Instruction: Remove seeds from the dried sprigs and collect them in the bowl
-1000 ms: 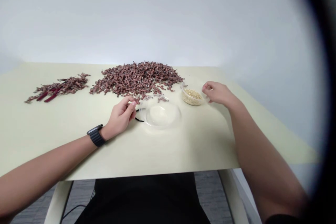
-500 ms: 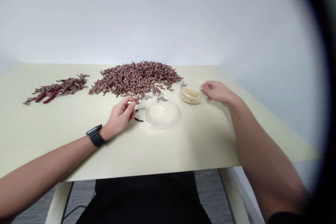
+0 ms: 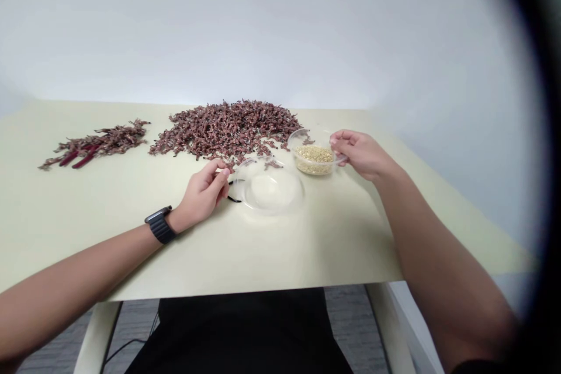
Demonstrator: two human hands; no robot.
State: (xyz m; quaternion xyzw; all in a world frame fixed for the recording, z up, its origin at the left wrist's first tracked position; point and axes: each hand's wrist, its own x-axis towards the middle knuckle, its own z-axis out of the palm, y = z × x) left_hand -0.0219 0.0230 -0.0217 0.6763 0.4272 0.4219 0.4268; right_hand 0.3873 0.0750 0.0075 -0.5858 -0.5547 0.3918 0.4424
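Observation:
My left hand [image 3: 205,191], with a dark watch [image 3: 161,224] on its wrist, pinches the left rim of a clear, round plastic bowl [image 3: 275,208]. I see no contents in that bowl. At the right, my right hand [image 3: 362,155] has its fingers closed on the rim of a second clear bowl [image 3: 294,141]. Pale golden grains [image 3: 314,155] partly fill it. This bowl is behind and to the right of the first; whether it touches the table I cannot tell. A thin black item [image 3: 234,199] shows beside my left fingertips, partly hidden.
A large heap of reddish-brown dried plant pieces [image 3: 232,128] lies at the back of the pale table [image 3: 263,263]. To its left is a smaller bunch of dried plant [image 3: 109,141] with dark red stems [image 3: 85,155]. A white wall [image 3: 219,23] stands behind the table.
My right hand and the bowl of grains have moved a little to the left, towards the other bowl. The bowl in my left hand has shifted very slightly right.

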